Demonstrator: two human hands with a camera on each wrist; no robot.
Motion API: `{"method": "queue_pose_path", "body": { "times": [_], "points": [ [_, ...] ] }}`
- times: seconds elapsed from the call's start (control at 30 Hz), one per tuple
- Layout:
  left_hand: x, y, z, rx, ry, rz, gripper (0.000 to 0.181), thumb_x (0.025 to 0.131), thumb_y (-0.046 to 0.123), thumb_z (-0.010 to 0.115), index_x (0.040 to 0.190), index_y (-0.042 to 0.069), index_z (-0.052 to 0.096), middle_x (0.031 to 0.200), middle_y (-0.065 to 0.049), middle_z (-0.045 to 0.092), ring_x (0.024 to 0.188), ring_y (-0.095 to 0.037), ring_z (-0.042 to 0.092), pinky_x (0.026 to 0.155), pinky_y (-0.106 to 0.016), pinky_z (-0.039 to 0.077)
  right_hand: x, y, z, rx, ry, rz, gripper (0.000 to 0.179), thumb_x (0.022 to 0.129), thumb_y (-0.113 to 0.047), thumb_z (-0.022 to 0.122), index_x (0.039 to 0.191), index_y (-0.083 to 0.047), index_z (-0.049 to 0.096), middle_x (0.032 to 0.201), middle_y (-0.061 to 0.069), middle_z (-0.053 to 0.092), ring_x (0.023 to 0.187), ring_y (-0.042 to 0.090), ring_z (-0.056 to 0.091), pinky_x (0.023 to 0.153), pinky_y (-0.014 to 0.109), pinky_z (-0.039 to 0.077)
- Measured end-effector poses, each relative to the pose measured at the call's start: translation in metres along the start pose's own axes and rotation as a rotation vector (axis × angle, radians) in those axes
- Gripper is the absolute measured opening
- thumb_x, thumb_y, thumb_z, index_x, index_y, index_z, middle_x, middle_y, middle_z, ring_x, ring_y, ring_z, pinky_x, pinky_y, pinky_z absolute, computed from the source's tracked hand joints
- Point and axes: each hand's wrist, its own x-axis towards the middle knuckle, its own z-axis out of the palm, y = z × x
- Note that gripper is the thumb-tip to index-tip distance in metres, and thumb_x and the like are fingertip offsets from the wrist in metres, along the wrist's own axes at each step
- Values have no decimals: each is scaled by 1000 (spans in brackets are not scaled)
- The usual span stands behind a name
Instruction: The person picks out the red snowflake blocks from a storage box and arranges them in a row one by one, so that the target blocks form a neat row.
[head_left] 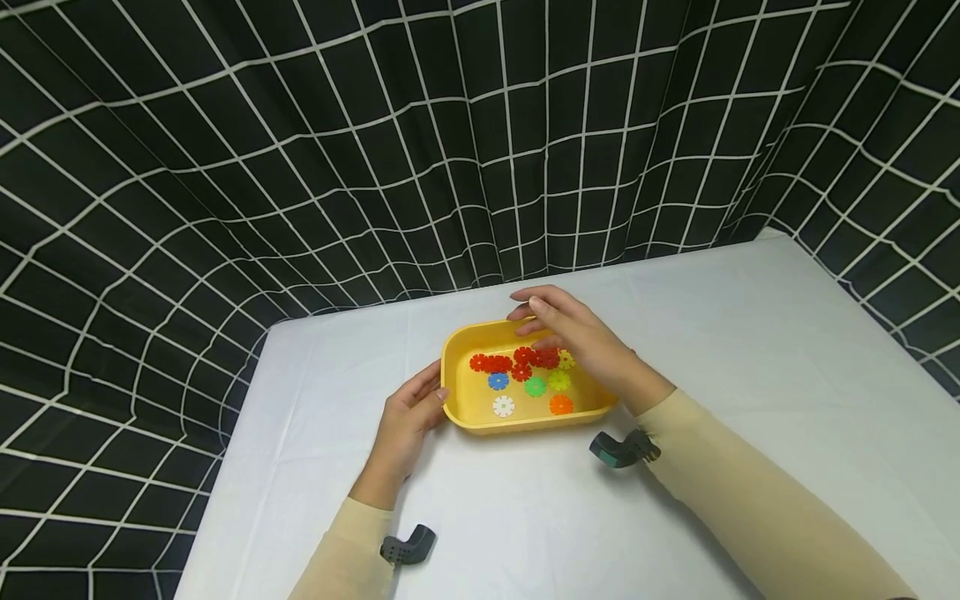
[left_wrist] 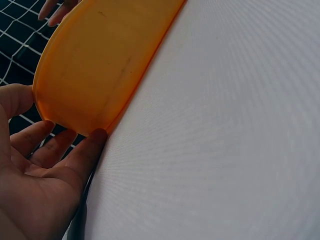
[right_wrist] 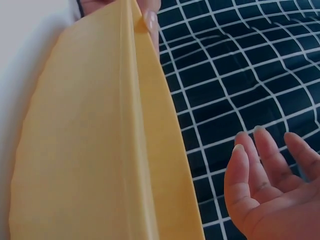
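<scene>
A yellow plastic tray [head_left: 536, 426] holds several flat notched discs. Red discs [head_left: 497, 364] cluster along its far side. Nearer the front lie a blue disc [head_left: 498, 381], a green disc [head_left: 535, 386], a white disc [head_left: 503, 406], an orange disc [head_left: 561, 404] and a yellow-green disc [head_left: 559, 381]. My left hand [head_left: 405, 421] grips the tray's left end, thumb at the rim and fingers against the outer wall. Over the tray's far right part hovers my right hand [head_left: 581, 333], fingers loosely bent and holding nothing; it partly hides the discs beneath.
The tray stands on a white-covered table [head_left: 337, 375]. Behind it and along the sides hangs a black curtain with a white grid [head_left: 510, 167]. Dark wrist devices are strapped to both beige sleeves [head_left: 735, 475].
</scene>
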Motion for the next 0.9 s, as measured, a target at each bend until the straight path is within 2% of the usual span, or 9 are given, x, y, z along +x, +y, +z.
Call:
{"method": "queue_pose_path", "body": {
  "times": [0.33, 0.5, 0.7, 0.9],
  "points": [
    [0, 0, 1, -5, 8, 4, 54, 106, 7, 68, 158, 0, 54, 160, -16, 53, 142, -33, 56, 104, -38, 58, 16, 2, 14, -22, -35, 48, 56, 113, -51, 54, 155, -15, 54, 143, 15, 63, 128, 31, 63, 112, 64, 48],
    [0, -1, 1, -4, 9, -2, 54, 106, 8, 69, 158, 1, 55, 159, -15, 54, 142, -32, 57, 104, -38, 57, 24, 4, 20, -18, -48, 36, 54, 113, -47, 55, 156, -14, 53, 142, 16, 63, 129, 34, 62, 112, 66, 48],
    [1, 0, 1, 7, 2, 7, 53, 107, 9, 68, 158, 2, 55, 159, -14, 55, 141, -31, 57, 104, -38, 57, 34, 10, 27, -18, -60, 24, 51, 114, -43, 55, 155, -11, 53, 142, 18, 63, 131, 38, 60, 111, 62, 50],
    [0, 0, 0, 6, 6, -2, 53, 107, 10, 69, 158, 2, 55, 159, -14, 55, 142, -31, 57, 104, -38, 57, 41, 21, 32, -22, -67, 77, 54, 111, -48, 59, 153, -14, 55, 142, 18, 62, 130, 36, 59, 113, 60, 49]
  ]
}}
